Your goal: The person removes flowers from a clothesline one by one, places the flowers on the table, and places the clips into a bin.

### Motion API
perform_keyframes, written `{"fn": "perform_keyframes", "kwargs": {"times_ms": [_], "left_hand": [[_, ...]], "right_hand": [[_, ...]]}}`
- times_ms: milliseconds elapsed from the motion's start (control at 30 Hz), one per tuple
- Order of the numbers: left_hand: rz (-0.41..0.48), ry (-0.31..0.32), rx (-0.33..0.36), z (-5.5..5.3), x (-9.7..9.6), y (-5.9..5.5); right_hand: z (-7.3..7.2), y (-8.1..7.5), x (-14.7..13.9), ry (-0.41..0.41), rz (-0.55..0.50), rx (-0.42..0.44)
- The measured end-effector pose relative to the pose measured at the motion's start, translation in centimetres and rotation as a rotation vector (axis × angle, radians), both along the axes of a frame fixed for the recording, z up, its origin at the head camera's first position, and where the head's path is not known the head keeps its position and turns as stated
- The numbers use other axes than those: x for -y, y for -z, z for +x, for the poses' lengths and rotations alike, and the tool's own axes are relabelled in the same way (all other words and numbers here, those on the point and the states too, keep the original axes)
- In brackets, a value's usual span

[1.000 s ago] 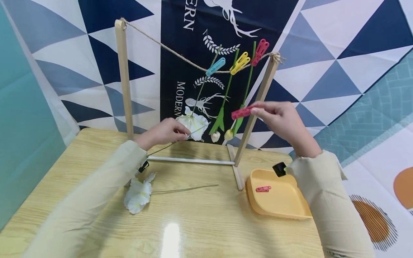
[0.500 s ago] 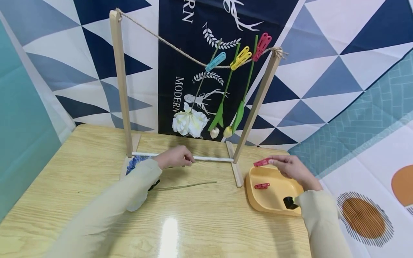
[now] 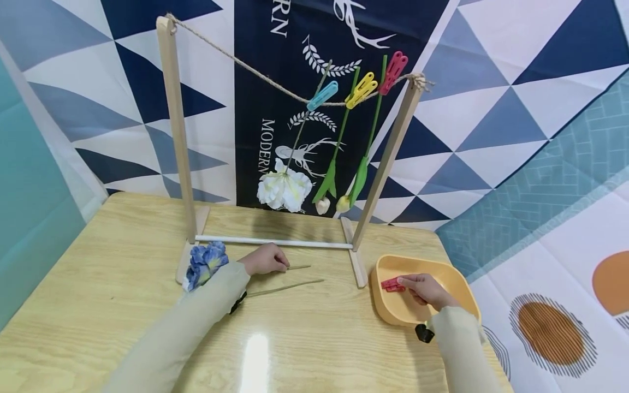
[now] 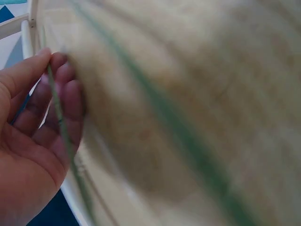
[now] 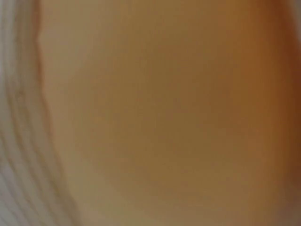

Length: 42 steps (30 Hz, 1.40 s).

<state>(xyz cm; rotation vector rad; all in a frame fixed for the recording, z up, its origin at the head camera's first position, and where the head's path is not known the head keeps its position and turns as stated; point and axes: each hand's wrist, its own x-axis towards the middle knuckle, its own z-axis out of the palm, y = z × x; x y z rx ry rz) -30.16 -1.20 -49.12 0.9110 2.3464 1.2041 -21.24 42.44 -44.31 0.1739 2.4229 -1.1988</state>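
My left hand (image 3: 267,258) pinches a thin flower stem (image 4: 57,106) between thumb and index finger, low over the table. A blue artificial flower (image 3: 207,263) lies at the left by my sleeve, seemingly on that stem. Nearer me a second stem (image 3: 287,287) rests on the table; its flower end is hidden under my left arm. My right hand (image 3: 423,289) holds a red clothespin (image 3: 390,283) down inside the yellow-orange basket (image 3: 457,271), against another red clothespin that it partly covers. The right wrist view shows only blurred orange plastic.
A wooden stand (image 3: 176,131) carries a sagging twine (image 3: 241,56). From it hang a white flower (image 3: 284,188) on a blue clothespin (image 3: 322,95), and two tulips on a yellow clothespin (image 3: 361,90) and a red one. A white rod (image 3: 275,242) joins the stand's feet.
My left hand has come down from beside the hanging white flower to the table with the stem. My right hand has lowered the red clothespin into the basket.
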Motion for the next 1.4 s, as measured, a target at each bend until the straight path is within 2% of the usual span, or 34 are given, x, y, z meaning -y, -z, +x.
{"fn": "perform_keyframes", "kwargs": {"times_ms": [133,167,200,333,533,633,967,1033,1200,1267,1400], "left_hand": [[0.022,-0.087,-0.026,0.4,-0.1,0.9],[-0.007,-0.123,-0.007,1.1,-0.2,-0.1],[-0.009,-0.143,-0.006,1.3,-0.3,-0.1],[-0.014,-0.191,0.004,2.0,-0.6,0.1],[-0.017,-0.229,0.022,2.7,-0.7,0.0],[-0.017,-0.242,0.043,2.8,-0.6,0.1],[0.019,-0.266,0.08,3.4,0.2,-0.1],[0.037,-0.267,0.097,3.6,0.4,-0.3],[0.1,-0.242,0.13,4.1,0.6,-1.1],[0.118,-0.23,0.128,4.2,0.7,-1.5],[0.124,-0.213,0.112,4.5,0.9,-2.5]], "right_hand": [[0.0,0.7,0.4,0.025,0.021,-0.011],[0.0,0.7,0.5,0.028,0.027,-0.014],[-0.1,0.7,0.5,0.036,0.032,-0.016],[-0.3,0.7,0.8,0.052,0.068,-0.012],[-0.2,0.9,1.2,0.096,0.122,-0.013],[-0.4,1.1,1.3,0.124,0.119,-0.008],[-0.4,0.9,1.7,0.122,0.141,-0.011],[-0.4,0.8,1.8,0.096,0.143,-0.016],[-0.4,0.2,2.1,0.092,0.141,-0.028],[-0.5,-0.3,2.3,0.105,0.147,-0.033],[-0.8,-1.4,2.6,0.081,0.175,-0.066]]}}
